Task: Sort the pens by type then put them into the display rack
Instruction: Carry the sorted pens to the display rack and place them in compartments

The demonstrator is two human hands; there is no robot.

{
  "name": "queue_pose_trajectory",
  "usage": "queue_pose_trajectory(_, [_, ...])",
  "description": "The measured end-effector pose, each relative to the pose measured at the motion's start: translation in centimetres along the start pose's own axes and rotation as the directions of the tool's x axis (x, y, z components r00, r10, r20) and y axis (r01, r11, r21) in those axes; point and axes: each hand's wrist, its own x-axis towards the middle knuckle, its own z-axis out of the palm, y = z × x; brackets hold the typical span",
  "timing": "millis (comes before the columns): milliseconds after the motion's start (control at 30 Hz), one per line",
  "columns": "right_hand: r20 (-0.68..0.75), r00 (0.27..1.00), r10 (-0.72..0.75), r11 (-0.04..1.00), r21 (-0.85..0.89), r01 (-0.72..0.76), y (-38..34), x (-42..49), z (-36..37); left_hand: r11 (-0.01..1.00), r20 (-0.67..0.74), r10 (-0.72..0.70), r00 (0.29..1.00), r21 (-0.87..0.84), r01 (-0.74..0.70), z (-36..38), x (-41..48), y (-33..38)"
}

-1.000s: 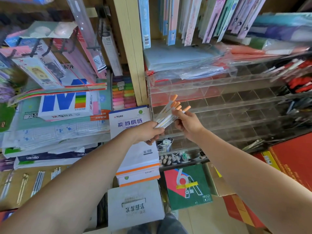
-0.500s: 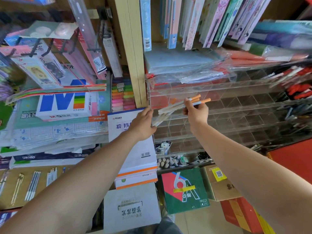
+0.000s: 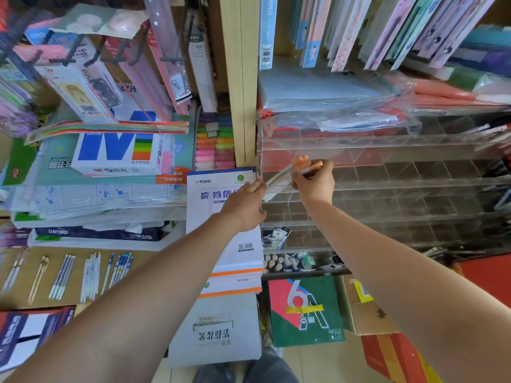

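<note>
The right hand (image 3: 313, 183) has its fingers curled round a small bundle of orange-capped pens (image 3: 280, 179), gripping near the capped ends, which point up and right against the front of the clear acrylic display rack (image 3: 414, 183) at centre frame. The white barrels slant down to the left, where the left hand (image 3: 244, 207) reaches with straight fingers toward their lower tips; it grips nothing, and whether it touches the pens or the rack's left edge cannot be told. The step in hand looks like feeding this one type into a cell in the rack's upper left. To do it well, the left hand should square the loose tips so the bundle goes in as one, and the right should ease its hold only once the pens sit inside the dividers. The transparent walls are hard to read, so a tip could catch on a partition. Plastic-wrapped folders (image 3: 331, 117) overhang the rack's top row, and the wooden shelf post (image 3: 243, 106) stands tight against its left side, limiting room. At lower left, more pens (image 3: 91, 275) lie sorted in groups on brown cardboard (image 3: 154, 261), not yet racked.
</note>
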Motion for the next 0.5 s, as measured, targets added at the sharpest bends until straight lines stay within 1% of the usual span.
queue_pose_trajectory(100, [0.029,0.998,0.058,0.998,-0.002,-0.058,0.6,-0.1,-0.2,1.0,-0.018,0.001,1.0,-0.016,-0.001,0.3,-0.1,0.1])
queue_pose_trajectory(233, [0.109,0.987,0.122,0.989,0.068,-0.13,0.4,-0.4,-0.4,0.999,-0.032,0.002,0.999,-0.048,-0.004,0.5,-0.1,0.1])
queue_pose_trajectory(300, [0.078,0.987,0.137,0.988,0.062,-0.142,0.5,-0.8,-0.2,0.996,-0.058,0.009,0.998,-0.091,-0.014,0.5,-0.3,-0.1])
queue_pose_trajectory(333, [0.045,0.987,0.157,0.986,0.048,-0.159,0.7,-1.1,-0.1,0.992,-0.084,0.008,0.996,-0.121,-0.018,0.5,-0.6,-0.3])
queue_pose_trajectory(400, [-0.007,0.98,0.196,0.98,-0.008,-0.197,1.0,-2.2,0.3,0.982,-0.185,-0.002,0.983,-0.185,-0.033,0.4,-1.2,-1.2])
queue_pose_trajectory(433, [-0.006,0.98,0.198,0.979,-0.044,-0.198,1.1,-3.0,0.6,0.974,-0.25,-0.015,0.968,-0.22,-0.042,0.3,-1.6,-1.8])
queue_pose_trajectory(500, [0.052,0.988,0.145,0.986,-0.087,-0.14,0.8,-5.1,1.9,0.961,-0.373,-0.061,0.926,-0.271,-0.046,0.1,-2.6,-3.8])
